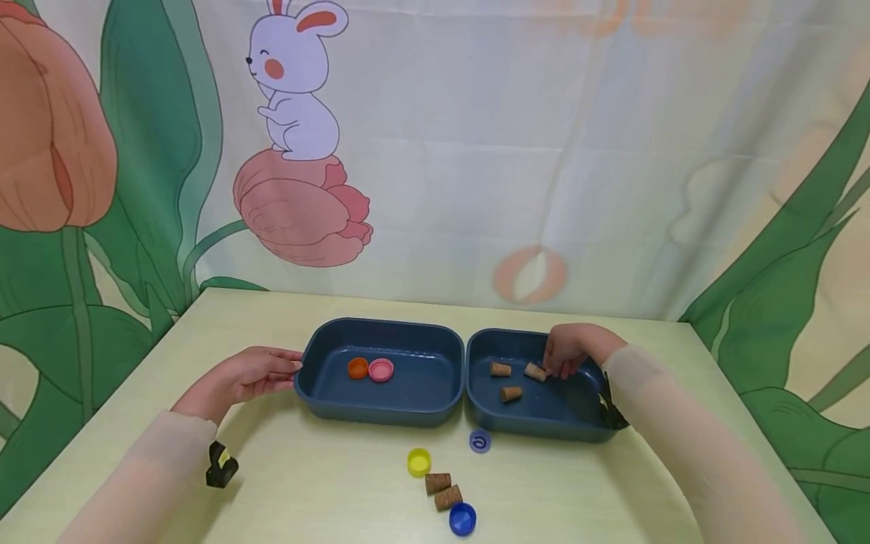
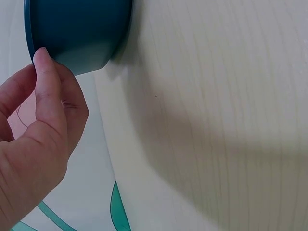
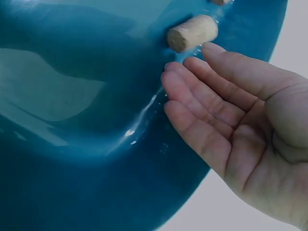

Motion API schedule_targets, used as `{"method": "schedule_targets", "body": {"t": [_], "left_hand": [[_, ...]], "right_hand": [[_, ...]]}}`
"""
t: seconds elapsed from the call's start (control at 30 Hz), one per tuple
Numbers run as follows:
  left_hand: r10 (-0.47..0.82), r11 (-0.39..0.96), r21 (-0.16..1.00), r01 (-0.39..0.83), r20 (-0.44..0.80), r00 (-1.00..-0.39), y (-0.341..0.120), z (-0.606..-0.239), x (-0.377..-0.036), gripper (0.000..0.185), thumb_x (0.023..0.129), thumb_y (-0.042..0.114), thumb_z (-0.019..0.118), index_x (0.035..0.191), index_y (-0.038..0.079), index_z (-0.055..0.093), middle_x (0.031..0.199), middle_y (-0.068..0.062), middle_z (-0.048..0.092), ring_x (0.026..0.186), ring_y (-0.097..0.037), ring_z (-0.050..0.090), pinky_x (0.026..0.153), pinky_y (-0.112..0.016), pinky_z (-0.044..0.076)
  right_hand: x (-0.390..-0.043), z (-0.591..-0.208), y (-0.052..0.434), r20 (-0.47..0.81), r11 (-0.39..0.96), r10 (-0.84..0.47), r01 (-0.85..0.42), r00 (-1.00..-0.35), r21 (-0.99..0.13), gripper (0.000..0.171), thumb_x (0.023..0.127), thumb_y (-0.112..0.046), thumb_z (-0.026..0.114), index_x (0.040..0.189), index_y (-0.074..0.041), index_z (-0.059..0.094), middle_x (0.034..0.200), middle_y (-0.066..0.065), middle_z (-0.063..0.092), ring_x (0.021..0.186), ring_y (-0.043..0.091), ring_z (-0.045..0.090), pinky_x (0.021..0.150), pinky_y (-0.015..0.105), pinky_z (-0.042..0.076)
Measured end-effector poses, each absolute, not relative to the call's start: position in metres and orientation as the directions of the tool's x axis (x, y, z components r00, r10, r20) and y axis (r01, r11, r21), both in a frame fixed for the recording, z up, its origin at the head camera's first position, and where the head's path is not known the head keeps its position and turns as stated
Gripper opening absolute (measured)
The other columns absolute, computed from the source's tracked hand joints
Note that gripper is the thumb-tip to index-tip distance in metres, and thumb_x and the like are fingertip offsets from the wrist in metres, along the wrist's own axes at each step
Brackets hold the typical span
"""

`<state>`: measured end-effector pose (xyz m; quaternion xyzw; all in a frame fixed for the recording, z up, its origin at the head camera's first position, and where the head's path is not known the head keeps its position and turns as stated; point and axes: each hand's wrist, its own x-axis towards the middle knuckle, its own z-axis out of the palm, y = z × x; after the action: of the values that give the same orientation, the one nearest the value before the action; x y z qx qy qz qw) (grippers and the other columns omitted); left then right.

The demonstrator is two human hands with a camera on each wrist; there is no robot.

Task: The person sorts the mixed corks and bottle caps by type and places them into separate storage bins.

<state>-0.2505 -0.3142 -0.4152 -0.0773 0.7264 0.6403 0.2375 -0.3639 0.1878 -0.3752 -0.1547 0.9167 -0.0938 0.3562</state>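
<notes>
My left hand (image 1: 254, 374) reaches the left end of a dark blue tray (image 1: 381, 415), its fingertips right at the rim. The left wrist view shows the thumb against the tray's outer wall (image 2: 82, 38). An orange bottle cap (image 1: 357, 368) and a pink bottle cap (image 1: 381, 369) lie inside. My right hand (image 1: 567, 350) is over the second blue tray (image 1: 544, 428), thumb and fingers apart and holding nothing. Its thumb tip is close beside a cork (image 3: 193, 33); two more corks, one left (image 1: 500, 369) and one nearer me (image 1: 511, 394), lie on that tray's floor.
In front of the trays lie a purple cap (image 1: 479, 441), a yellow cap (image 1: 418, 462), two corks close together (image 1: 438, 483) and a dark blue cap (image 1: 463, 519). Both trays stand side by side on the pale wooden table (image 1: 326, 483). A printed curtain (image 1: 462, 196) hangs behind.
</notes>
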Motion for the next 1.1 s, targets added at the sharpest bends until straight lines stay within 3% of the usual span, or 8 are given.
{"method": "schedule_targets", "body": {"t": [0.1, 0.33, 0.57, 0.87, 1.0, 1.1], "left_hand": [[0.128, 0.139, 0.891, -0.432, -0.449, -0.884, -0.295, -0.415, -0.243, 0.055, 0.106, 0.007, 0.051, 0.152, -0.015, 0.031, 0.089, 0.006, 0.074, 0.079, -0.004, 0.071, 0.079, -0.019, 0.062], [0.126, 0.144, 0.894, -0.425, -0.443, -0.888, -0.296, -0.418, -0.244, 0.056, 0.106, 0.009, 0.052, 0.152, -0.015, 0.031, 0.089, 0.006, 0.074, 0.08, -0.004, 0.072, 0.08, -0.019, 0.062], [0.131, 0.147, 0.897, -0.418, -0.436, -0.89, -0.295, -0.418, -0.244, 0.056, 0.106, 0.008, 0.052, 0.152, -0.015, 0.031, 0.09, 0.006, 0.074, 0.08, -0.004, 0.072, 0.081, -0.02, 0.063], [0.143, 0.133, 0.902, -0.41, -0.427, -0.893, -0.297, -0.422, -0.243, 0.055, 0.105, 0.007, 0.052, 0.151, -0.015, 0.032, 0.089, 0.007, 0.075, 0.08, -0.004, 0.072, 0.079, -0.019, 0.063], [0.143, 0.143, 0.904, -0.403, -0.421, -0.896, -0.297, -0.423, -0.244, 0.055, 0.106, 0.008, 0.051, 0.151, -0.016, 0.031, 0.089, 0.008, 0.075, 0.08, -0.004, 0.072, 0.078, -0.018, 0.062], [0.138, 0.147, 0.902, -0.406, -0.425, -0.894, -0.297, -0.423, -0.245, 0.056, 0.105, 0.008, 0.052, 0.152, -0.015, 0.031, 0.09, 0.007, 0.075, 0.08, -0.004, 0.072, 0.079, -0.019, 0.062]], "right_hand": [[-0.391, -0.37, 0.2, -0.61, 0.91, -0.415, -0.294, -0.675, -0.294, 0.029, 0.099, -0.007, 0.061, 0.124, 0.005, 0.07, 0.111, 0.016, 0.076, 0.09, 0.016, 0.074, 0.086, 0.034, 0.064], [-0.388, -0.366, 0.204, -0.567, 0.883, -0.468, -0.346, -0.678, -0.316, 0.032, 0.101, -0.009, 0.058, 0.128, 0.006, 0.067, 0.116, 0.017, 0.075, 0.096, 0.02, 0.074, 0.087, 0.035, 0.063], [-0.379, -0.358, 0.205, -0.481, 0.839, -0.542, -0.416, -0.689, -0.349, 0.036, 0.101, -0.012, 0.059, 0.13, 0.007, 0.066, 0.107, 0.016, 0.076, 0.087, 0.014, 0.07, 0.081, 0.031, 0.062], [-0.339, -0.336, 0.209, -0.269, 0.754, -0.623, -0.471, -0.735, -0.458, 0.034, 0.103, -0.017, 0.06, 0.126, 0.006, 0.068, 0.106, 0.019, 0.075, 0.089, 0.022, 0.072, 0.082, 0.036, 0.062], [-0.313, -0.331, 0.212, -0.176, 0.716, -0.639, -0.495, -0.749, -0.492, 0.029, 0.102, -0.018, 0.06, 0.121, 0.002, 0.071, 0.1, 0.011, 0.077, 0.087, 0.017, 0.069, 0.075, 0.032, 0.058], [-0.293, -0.33, 0.212, -0.131, 0.684, -0.645, -0.492, -0.753, -0.539, 0.026, 0.102, -0.017, 0.061, 0.119, 0.0, 0.073, 0.104, 0.011, 0.078, 0.088, 0.014, 0.069, 0.073, 0.028, 0.055]]}}
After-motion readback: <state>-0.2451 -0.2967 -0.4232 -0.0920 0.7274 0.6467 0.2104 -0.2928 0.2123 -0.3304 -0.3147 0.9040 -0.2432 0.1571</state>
